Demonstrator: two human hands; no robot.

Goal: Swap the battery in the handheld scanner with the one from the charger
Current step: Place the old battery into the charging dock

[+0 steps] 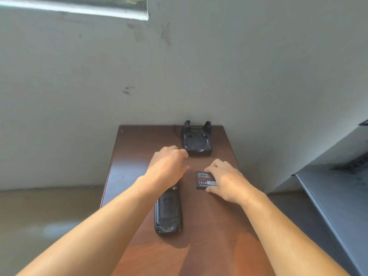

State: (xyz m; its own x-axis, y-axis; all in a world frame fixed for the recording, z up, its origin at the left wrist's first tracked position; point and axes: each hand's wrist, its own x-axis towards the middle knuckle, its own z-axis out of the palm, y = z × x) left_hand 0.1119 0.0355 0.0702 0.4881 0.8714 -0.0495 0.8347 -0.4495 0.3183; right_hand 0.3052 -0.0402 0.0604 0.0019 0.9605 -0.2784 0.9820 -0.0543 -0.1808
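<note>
Resting on a loose battery (206,180), right-hand fingers (211,168) spread over its far edge with the thumb at its near edge, perhaps closing to lift it. Reaching forward with the left hand (168,163), fingers loosely curled and gripping nothing, hovering over the top of the handheld scanner (168,212) lying back-up on the table (209,246). Standing apart at the far edge, the charger cradle (196,140), seemingly empty. Judging roughly midway: one battery out and lying flat; cannot tell which one, nor whether the scanner compartment is open. Fitting and closing seemingly remaining.
</note>
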